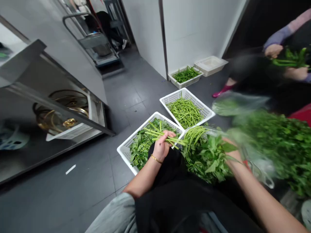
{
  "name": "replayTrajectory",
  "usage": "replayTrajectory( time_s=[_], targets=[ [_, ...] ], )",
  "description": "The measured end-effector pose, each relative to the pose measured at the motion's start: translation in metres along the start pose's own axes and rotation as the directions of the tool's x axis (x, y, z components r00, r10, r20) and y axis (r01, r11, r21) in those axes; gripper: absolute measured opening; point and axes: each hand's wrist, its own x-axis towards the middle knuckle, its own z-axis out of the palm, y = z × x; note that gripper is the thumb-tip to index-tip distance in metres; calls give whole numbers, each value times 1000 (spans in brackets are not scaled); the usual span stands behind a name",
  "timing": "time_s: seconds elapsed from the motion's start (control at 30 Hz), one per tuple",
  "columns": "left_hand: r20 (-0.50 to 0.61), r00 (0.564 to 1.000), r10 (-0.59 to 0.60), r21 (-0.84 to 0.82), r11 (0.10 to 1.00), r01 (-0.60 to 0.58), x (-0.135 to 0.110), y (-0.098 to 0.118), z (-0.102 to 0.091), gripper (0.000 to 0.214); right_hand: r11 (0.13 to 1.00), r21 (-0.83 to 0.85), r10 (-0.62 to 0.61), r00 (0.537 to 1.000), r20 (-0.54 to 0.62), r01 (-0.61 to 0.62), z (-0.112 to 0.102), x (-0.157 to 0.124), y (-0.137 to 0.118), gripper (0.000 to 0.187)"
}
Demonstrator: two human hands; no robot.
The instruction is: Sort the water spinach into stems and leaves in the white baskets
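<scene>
My left hand (162,144) is closed round a bunch of green stems (160,133), held over a white basket (126,149) full of picked leaves. My right hand (233,155) is mostly buried in a bundle of leafy greens (206,155) that rests across my lap; its fingers are hidden by the leaves. A gold bracelet sits on my left wrist. A second white basket (206,111) just beyond holds cut green stems. A large blurred heap of the same greens (277,145) in clear plastic lies at my right.
Two more white trays (179,83) stand against the far wall, one with stems. Another person (274,50) at the upper right holds greens. A steel counter with a lower shelf of pans (60,113) runs along the left. A trolley (97,42) stands down the corridor.
</scene>
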Motion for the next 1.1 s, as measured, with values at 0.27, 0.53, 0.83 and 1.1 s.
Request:
replayTrajectory(
  time_s=[0.27, 0.53, 0.83, 1.1],
  targets=[
    [125, 981, -150, 79, 987, 141, 8, 39, -38, 22, 991, 68, 110, 993, 34, -112, 80, 78, -3, 39],
    [-234, 970, -63, -151, 988, 27, 21, 82, -116, 3, 997, -48, 75, 982, 171, -68, 129, 103, 1, 32],
    [-415, 903, 112, -69, 986, -154, 14, 122, -138, 7, 997, -69, 8, 853, 522, 33, 257, 95, 7, 28],
    [-415, 903, 108, 99, 992, -74, 27, 137, -127, 7, 953, -222, 132, 376, 917, 206, 323, 47, -4, 41]
  ],
)
